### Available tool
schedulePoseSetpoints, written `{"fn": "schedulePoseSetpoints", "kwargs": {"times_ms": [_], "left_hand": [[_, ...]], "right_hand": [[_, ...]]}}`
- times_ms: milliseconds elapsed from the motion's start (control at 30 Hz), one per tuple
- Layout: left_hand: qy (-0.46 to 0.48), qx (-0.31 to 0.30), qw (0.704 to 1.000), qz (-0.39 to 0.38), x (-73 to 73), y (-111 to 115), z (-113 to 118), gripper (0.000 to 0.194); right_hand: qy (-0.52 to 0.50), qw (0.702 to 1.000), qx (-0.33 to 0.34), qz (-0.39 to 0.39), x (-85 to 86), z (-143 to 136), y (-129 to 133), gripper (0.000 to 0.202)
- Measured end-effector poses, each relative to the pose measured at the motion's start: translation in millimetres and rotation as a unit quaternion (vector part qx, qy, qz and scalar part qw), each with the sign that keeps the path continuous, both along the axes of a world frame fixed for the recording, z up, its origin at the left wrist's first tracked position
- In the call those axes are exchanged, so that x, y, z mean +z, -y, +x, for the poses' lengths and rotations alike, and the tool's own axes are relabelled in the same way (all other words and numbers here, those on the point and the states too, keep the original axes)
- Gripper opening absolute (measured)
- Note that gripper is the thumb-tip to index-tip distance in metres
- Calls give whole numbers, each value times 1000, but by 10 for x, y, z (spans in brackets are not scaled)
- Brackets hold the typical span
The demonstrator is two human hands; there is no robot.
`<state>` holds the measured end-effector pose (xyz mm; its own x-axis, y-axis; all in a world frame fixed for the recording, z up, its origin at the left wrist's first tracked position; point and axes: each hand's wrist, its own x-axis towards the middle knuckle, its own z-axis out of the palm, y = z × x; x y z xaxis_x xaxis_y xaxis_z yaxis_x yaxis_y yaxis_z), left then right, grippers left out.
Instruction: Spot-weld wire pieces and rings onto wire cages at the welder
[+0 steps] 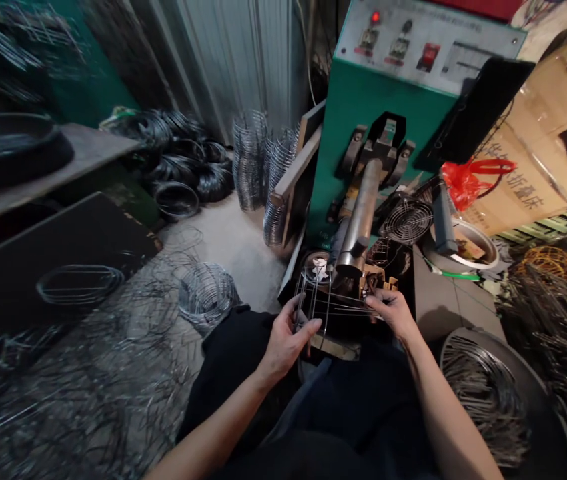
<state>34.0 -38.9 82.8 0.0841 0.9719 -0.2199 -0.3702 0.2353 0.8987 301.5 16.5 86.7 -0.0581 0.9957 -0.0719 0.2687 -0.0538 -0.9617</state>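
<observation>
My left hand (288, 339) is closed on the left side of a small wire rack (327, 310), thumb on top and fingers curled around the thin rods. At the rack's right, my right hand (388, 312) pinches the ends of its long wires. The rack lies roughly level between both hands, just below the round metal arm (361, 220) of a green spot-welding machine (393, 87). Its left part reaches under the tip of that arm. Dark shadow hides exactly where the wires meet the lower part of the machine.
Stacked wire rings (250, 163) stand by the corrugated wall. A coiled wire bundle (208, 293) sits near my left knee among loose wire scraps (113, 373). To the right are a basin of cut rods (483, 393), a white bowl (483, 247) and a cardboard box (553, 140).
</observation>
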Motion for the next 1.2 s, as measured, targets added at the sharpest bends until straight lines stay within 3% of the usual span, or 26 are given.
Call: {"fn": "schedulePoseSetpoints", "kwargs": {"times_ms": [933,1200], "left_hand": [[-28,-18,999,42,-70,-173,26,73],[-25,-28,999,30,-32,-226,32,76]], "right_hand": [[14,1000,0,-26,43,59,-127,61],[16,1000,5,-7,137,17,-151,61]]}}
